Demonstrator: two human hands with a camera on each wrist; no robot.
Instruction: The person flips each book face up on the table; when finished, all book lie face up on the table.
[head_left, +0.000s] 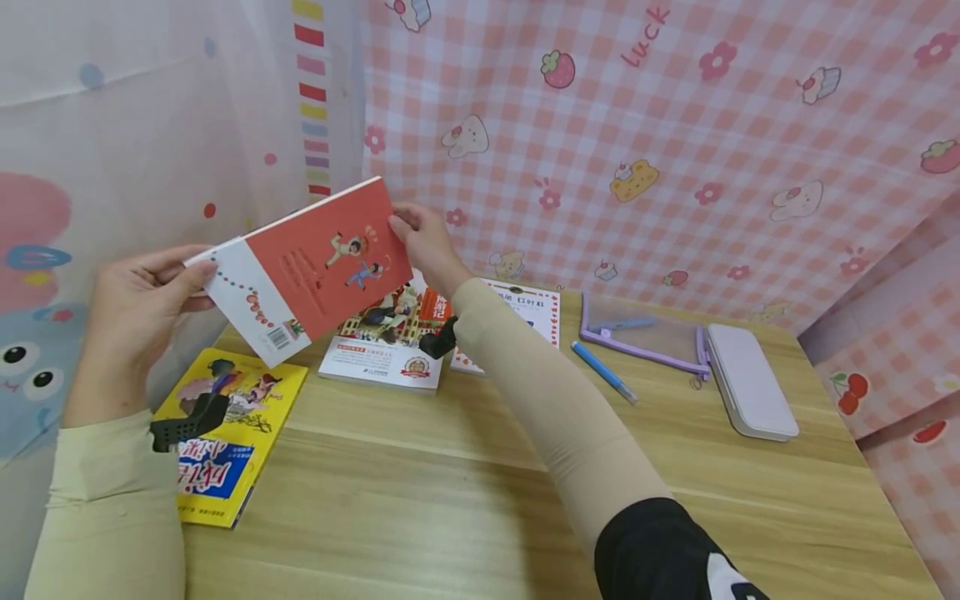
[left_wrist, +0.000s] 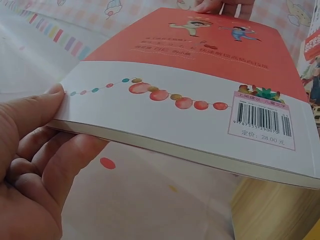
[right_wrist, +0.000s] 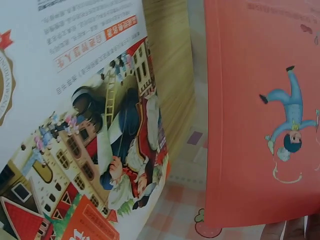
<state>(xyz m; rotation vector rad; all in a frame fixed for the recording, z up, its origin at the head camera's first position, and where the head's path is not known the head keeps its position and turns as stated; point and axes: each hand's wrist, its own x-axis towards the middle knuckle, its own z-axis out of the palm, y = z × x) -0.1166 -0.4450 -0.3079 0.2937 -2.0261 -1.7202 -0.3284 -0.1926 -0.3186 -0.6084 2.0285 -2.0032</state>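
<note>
Left hand (head_left: pixel 138 304) and right hand (head_left: pixel 423 242) pinching red book (head_left: pixel 315 267) aloft, fingertips hidden behind cover

The red book (head_left: pixel 315 268) hides its own front cover, and the left hand (head_left: pixel 138 308) has its fingers tucked behind the book's white end, out of sight in the head view. The right wrist view cuts the right hand (right_wrist: pixel 292 231) down to fingertips at the bottom edge. The yellow book (head_left: pixel 232 433) is partly covered by the left forearm and a black wrist mount. The white sheet (head_left: pixel 528 312) lies half behind the right sleeve. Print on the picture book (head_left: pixel 386 337) is too small to read. What the clear pouch (head_left: pixel 641 337) contains is blurred.
</note>
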